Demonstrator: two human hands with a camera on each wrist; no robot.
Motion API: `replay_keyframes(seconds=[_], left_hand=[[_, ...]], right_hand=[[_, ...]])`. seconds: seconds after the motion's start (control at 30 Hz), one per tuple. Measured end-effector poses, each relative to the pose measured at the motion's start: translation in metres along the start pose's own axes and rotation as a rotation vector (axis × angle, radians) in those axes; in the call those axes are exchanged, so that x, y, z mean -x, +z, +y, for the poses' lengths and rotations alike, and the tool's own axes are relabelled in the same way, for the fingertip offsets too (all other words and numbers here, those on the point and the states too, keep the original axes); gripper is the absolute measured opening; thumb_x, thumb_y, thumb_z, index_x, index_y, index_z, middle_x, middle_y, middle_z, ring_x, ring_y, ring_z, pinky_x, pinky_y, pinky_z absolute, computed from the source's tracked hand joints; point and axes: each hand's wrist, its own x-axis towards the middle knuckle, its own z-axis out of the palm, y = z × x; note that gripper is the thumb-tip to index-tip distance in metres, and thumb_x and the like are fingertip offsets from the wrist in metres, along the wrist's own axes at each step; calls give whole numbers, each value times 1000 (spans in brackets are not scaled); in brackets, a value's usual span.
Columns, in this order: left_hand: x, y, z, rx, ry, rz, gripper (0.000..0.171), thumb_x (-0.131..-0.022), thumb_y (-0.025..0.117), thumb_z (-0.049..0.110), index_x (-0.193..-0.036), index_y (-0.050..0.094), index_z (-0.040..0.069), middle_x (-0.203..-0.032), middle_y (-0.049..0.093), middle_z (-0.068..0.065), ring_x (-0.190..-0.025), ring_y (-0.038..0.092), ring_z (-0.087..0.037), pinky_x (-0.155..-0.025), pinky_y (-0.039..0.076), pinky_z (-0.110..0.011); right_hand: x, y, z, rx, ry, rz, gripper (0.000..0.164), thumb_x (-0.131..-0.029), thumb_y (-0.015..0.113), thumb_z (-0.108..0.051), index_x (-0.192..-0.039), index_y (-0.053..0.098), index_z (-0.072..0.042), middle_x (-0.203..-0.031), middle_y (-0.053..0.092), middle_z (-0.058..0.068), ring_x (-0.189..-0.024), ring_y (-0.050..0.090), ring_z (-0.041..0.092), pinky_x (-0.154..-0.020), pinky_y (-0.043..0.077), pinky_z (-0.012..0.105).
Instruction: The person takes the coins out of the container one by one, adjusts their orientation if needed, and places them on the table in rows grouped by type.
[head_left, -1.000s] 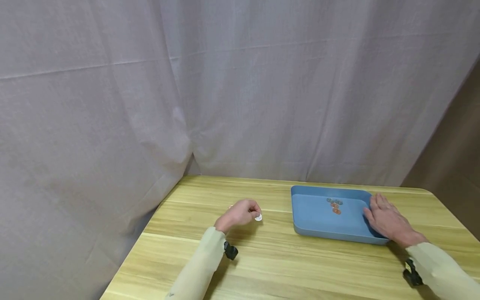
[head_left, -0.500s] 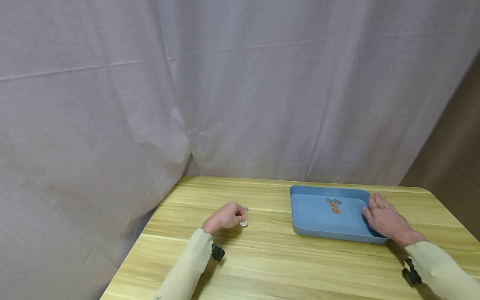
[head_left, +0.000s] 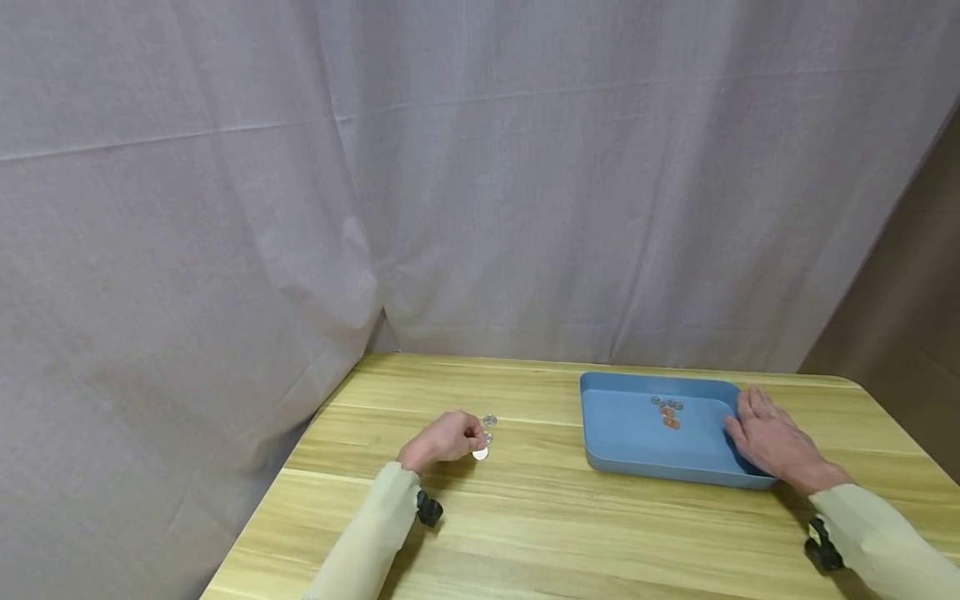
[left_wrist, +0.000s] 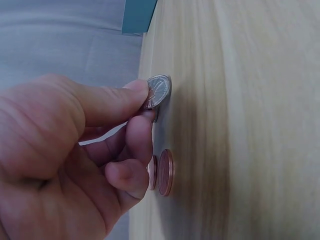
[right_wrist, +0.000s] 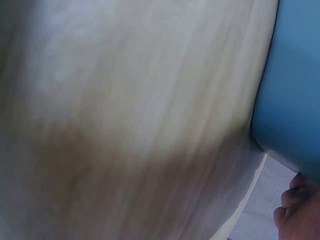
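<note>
My left hand pinches a silver coin between thumb and fingertips, tilted close over the wooden table. In the head view this coin is the pale disc at the fingertips. Two more silver coins, one farther back and one nearer, lie right beside the fingers. Below the curled fingers in the left wrist view are two copper coins, which the hand hides from the head view. My right hand rests with straight fingers on the right rim of a blue tray.
Inside the tray lie several silver coins and copper coins. The wooden table runs back to a grey curtain, which also hangs along the left side.
My left hand has moved left and slightly toward me with the silver coin, down to the coins on the table. Two silver coins now show beside it. The right hand stays on the tray.
</note>
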Motion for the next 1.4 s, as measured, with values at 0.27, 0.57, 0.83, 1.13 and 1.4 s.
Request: replay_keyframes(seconds=[0.27, 0.57, 0.83, 1.13, 1.4], left_hand=[[1, 3, 1, -8, -4, -5, 14, -94, 67, 16, -79, 67, 16, -80, 64, 8, -67, 48, -8, -60, 40, -21], [3, 8, 2, -29, -23, -10, 11, -92, 68, 16, -82, 66, 13, -79, 63, 8, -70, 51, -8, -65, 42, -23], [0, 4, 2, -24, -8, -6, 12, -94, 67, 17, -83, 65, 13, -78, 64, 6, -65, 50, -7, -58, 42, -21], [0, -8, 8, 128, -23, 14, 11, -98, 61, 18, -91, 62, 9, -82, 63, -3, -48, 51, -16, -44, 38, -21], [-4, -10, 19, 167, 5, 39, 23, -101, 55, 28, -96, 65, 8, -82, 62, -4, -51, 44, -10, -51, 43, -29]], right_hand=[[0, 0, -1, 5, 5, 7, 72, -107, 31, -37, -143, 17, 24, -150, 8, 45, -142, 9, 57, -114, 12, 66], [1, 1, -4, 8, 12, 5, 71, -106, 34, -35, -143, 17, 24, -150, 10, 45, -142, 10, 56, -115, 12, 65], [0, 1, -2, 5, 10, 17, 70, -106, 35, -34, -142, 17, 24, -149, 12, 46, -142, 10, 57, -115, 12, 65], [0, 2, -2, 6, 6, 21, 71, -106, 34, -34, -142, 17, 24, -149, 9, 46, -142, 10, 57, -115, 11, 65], [0, 0, -3, 2, 12, 11, 71, -106, 34, -35, -142, 16, 24, -149, 11, 46, -142, 10, 57, -115, 12, 65]])
